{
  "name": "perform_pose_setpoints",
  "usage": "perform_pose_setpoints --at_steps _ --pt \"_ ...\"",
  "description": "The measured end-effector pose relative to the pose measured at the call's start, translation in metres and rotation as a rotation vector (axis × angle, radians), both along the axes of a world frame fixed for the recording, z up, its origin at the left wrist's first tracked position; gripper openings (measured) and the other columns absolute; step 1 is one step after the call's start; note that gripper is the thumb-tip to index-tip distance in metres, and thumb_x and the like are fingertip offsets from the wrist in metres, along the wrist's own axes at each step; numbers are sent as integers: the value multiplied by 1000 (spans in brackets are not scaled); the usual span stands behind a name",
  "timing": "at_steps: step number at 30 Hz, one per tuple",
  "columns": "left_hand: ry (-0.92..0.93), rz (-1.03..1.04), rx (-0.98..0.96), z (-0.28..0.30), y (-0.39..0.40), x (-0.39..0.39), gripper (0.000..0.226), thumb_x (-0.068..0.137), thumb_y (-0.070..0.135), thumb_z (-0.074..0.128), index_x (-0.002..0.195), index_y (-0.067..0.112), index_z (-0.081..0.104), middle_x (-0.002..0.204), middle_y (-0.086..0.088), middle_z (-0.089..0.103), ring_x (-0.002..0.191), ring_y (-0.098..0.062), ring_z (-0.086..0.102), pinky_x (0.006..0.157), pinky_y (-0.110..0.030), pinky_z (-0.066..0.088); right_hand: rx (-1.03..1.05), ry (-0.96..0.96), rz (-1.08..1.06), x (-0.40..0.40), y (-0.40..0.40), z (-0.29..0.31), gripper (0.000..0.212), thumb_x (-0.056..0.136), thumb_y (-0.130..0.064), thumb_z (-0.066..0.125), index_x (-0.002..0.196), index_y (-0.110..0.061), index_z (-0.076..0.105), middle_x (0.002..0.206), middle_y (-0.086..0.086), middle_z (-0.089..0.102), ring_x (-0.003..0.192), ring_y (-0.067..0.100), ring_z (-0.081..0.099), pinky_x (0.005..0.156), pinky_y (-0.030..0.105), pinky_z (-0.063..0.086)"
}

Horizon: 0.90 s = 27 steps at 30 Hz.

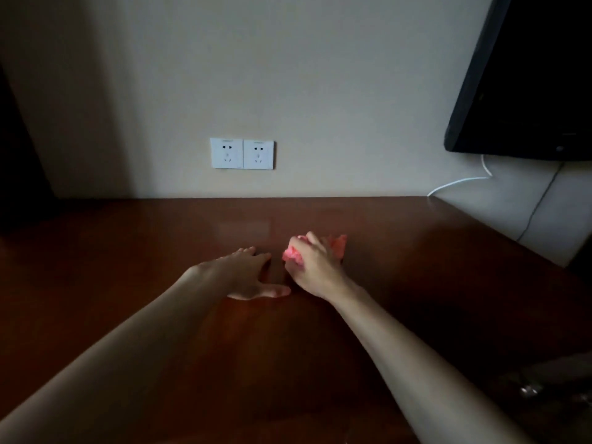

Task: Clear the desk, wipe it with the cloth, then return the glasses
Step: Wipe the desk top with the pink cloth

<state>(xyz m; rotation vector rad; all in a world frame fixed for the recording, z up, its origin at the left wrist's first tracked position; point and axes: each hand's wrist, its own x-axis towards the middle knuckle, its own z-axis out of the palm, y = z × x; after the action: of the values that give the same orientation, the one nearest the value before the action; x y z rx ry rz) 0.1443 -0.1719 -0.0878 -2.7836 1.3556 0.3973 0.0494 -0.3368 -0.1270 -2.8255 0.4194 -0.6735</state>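
1. Cloth (334, 248), pink and bunched, sits on the dark reddish-brown desk (448, 283) a little right of the middle, closer to the back edge than to the camera, gripped by the person's right hand (315, 267).
2. Fingers of that hand are curled round the fabric, knuckles up, with a fold of pink showing past them on the left and a looser flap spilling out on the far right side.
3. The right forearm runs in from the lower right corner of the head view, bare, angled up and leftward to the wrist.
4. The left hand (248, 274) lies flat on the wood just beside the right one, palm down, fingers straight and pointing toward the wall, holding nothing.
5. Its thumb (277, 291) is spread out to the right, the tip ending near the heel of the right hand; whether the two touch cannot be told.
6. The left forearm crosses from the lower left corner, also bare, stretched well forward.
7. On the pale wall behind the desk is a pair of white wall sockets (242, 153), side by side, just above the desk's back edge.
8. A black flat screen (528, 75) hangs at upper right, with a white cable (461, 181) curving down from beneath it to the desk's far right corner.
9. Dim light leaves the lower right corner too murky to read.
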Motion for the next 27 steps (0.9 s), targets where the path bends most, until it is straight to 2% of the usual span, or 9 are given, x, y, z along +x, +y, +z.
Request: perform_pose_setpoints --at_steps 2,4,10,13,16,18,20,24,27 --pt "-24 -14 8 2 22 -20 114 55 103 37 141 28 46 139 -4 54 115 -26 58 98 -49 51 14 4 65 -25 39 2 20 86 -34 53 97 -17 57 101 4 54 99 35 53 93 43 37" --pt "-57 -35 29 2 52 -43 109 54 102 36 133 29 50 124 2 60 100 -21 60 89 -45 55 15 12 113 -50 76 4 18 89 -29 57 100 -15 58 104 6 55 103 32 51 91 39 27" --pt "-117 72 -72 -6 135 -96 85 83 82 46 143 21 48 137 -5 52 117 -26 57 99 -44 50 -107 33 51 -105 140 -4 28 94 -36 50 111 -14 54 112 14 55 106 43 55 86 48 46" --pt "-127 107 -170 -16 162 -110 77 86 78 49 135 19 55 129 -4 58 107 -21 60 93 -40 52 -32 181 13 -124 149 15 53 98 -54 43 135 -17 46 133 19 52 121 46 52 95 48 45" --pt "-124 83 -300 -23 173 -123 65 88 73 53 127 22 58 119 1 59 96 -15 60 85 -37 55 43 267 31 -143 139 35 75 92 -68 43 153 -26 28 148 17 49 127 42 55 100 48 48" --pt "-127 36 -410 -27 167 -134 71 85 73 56 138 25 52 125 2 58 104 -16 60 90 -37 53 116 297 94 -157 129 42 83 85 -66 53 156 -34 23 154 11 44 132 36 52 104 49 47" --pt "-93 -16 -474 -31 150 -141 90 77 77 58 151 29 38 139 2 52 119 -17 57 99 -40 50 210 304 193 -169 116 42 85 80 -55 65 154 -40 26 154 4 42 134 25 48 107 44 44" --pt "24 -90 -549 -33 114 -140 113 69 72 68 159 34 10 155 7 33 137 -19 44 110 -44 44 353 169 281 -177 95 26 86 80 -40 77 153 -45 32 153 -10 43 137 10 45 111 32 40" --pt "49 -194 -589 -31 104 -126 112 70 62 80 157 42 13 160 5 23 143 -16 34 116 -37 38 377 76 257 -157 83 17 91 78 -43 82 155 -38 32 154 -14 46 137 3 48 111 26 40"
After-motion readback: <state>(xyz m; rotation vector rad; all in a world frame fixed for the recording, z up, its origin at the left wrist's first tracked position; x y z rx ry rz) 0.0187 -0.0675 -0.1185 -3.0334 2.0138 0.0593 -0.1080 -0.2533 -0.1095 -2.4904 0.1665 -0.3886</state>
